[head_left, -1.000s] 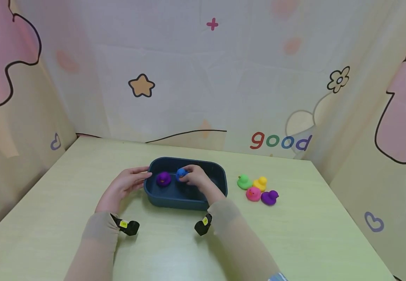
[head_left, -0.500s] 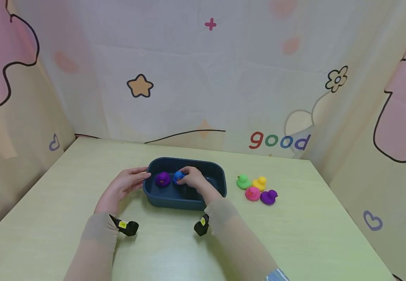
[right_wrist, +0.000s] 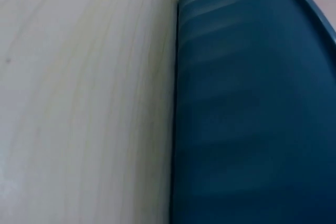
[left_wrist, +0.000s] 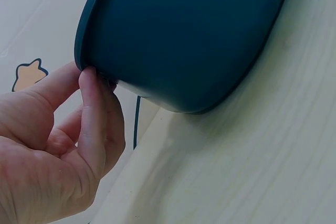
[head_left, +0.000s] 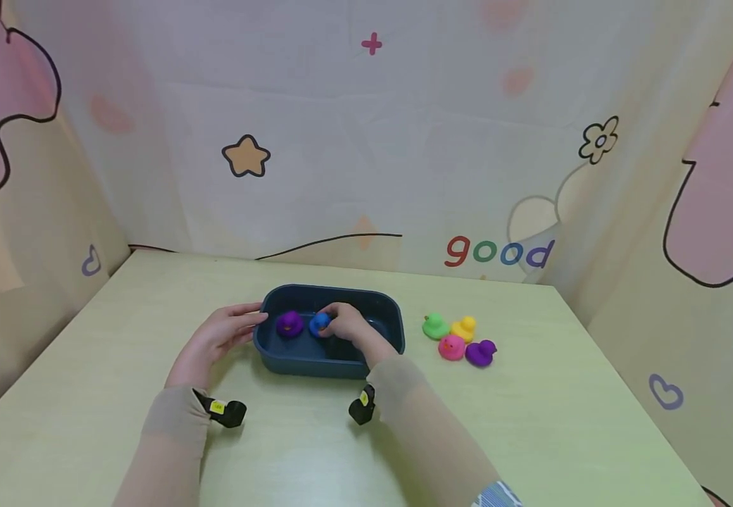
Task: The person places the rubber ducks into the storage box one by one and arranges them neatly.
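A dark blue rectangular bin (head_left: 315, 365) stands on the table in the head view. My left hand (head_left: 222, 332) holds its left end at the rim; in the left wrist view, bent fingers (left_wrist: 94, 114) meet under that rim. Inside the bin, my right hand (head_left: 350, 327) pinches a blue rubber duck (head_left: 319, 324), partly hidden by the fingers. A purple rubber duck (head_left: 289, 324) sits in the bin just left of it. The right wrist view shows only the bin's outer wall (right_wrist: 236, 103) and table, not the hand.
Right of the bin, a green duck (head_left: 435, 326), a yellow duck (head_left: 464, 329), a pink duck (head_left: 451, 347) and another purple duck (head_left: 481, 353) cluster on the pale wooden table (head_left: 531, 422). A printed curtain (head_left: 322, 197) hangs behind and at both sides.
The right hand has shifted slightly left inside the bin with the blue duck, closer to the purple one. The left hand keeps its place at the rim. The head view has turned slightly.
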Demonstrator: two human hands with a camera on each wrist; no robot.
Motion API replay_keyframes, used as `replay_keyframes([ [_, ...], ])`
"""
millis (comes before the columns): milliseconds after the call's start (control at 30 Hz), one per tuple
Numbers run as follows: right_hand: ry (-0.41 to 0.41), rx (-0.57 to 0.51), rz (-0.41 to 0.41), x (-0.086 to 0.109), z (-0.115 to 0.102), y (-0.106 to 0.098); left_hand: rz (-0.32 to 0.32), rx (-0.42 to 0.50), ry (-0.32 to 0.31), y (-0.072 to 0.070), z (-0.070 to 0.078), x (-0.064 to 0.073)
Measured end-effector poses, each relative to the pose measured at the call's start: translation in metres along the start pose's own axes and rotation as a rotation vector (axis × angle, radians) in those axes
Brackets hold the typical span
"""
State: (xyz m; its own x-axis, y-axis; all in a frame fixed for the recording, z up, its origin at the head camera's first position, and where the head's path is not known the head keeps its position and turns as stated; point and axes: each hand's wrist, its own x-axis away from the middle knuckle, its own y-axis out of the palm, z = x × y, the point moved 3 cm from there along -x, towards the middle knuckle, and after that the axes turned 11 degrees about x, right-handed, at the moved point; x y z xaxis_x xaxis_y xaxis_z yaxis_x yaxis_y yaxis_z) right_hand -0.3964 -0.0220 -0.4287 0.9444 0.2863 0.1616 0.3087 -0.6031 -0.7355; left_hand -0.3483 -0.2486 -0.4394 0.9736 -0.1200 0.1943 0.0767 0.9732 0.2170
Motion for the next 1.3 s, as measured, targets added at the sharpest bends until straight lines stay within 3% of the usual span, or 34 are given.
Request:
replay_keyframes([
  [300,-0.036,-0.006,-0.022,0.009,0.0,-0.007,-0.022,0.069,-0.001,0.003,0.0,0.0],
  [533,-0.106,-0.046,-0.012,0.02,0.004,-0.026,-0.025,0.077,-0.003,0.003,-0.003,-0.001],
  [933,-0.208,-0.026,-0.016,0.05,0.026,-0.079,-0.017,0.052,-0.003,0.003,-0.003,-0.001],
  [1300,-0.173,-0.065,0.076,0.086,0.074,-0.137,-0.007,0.043,0.003,0.001,-0.001,0.0],
])
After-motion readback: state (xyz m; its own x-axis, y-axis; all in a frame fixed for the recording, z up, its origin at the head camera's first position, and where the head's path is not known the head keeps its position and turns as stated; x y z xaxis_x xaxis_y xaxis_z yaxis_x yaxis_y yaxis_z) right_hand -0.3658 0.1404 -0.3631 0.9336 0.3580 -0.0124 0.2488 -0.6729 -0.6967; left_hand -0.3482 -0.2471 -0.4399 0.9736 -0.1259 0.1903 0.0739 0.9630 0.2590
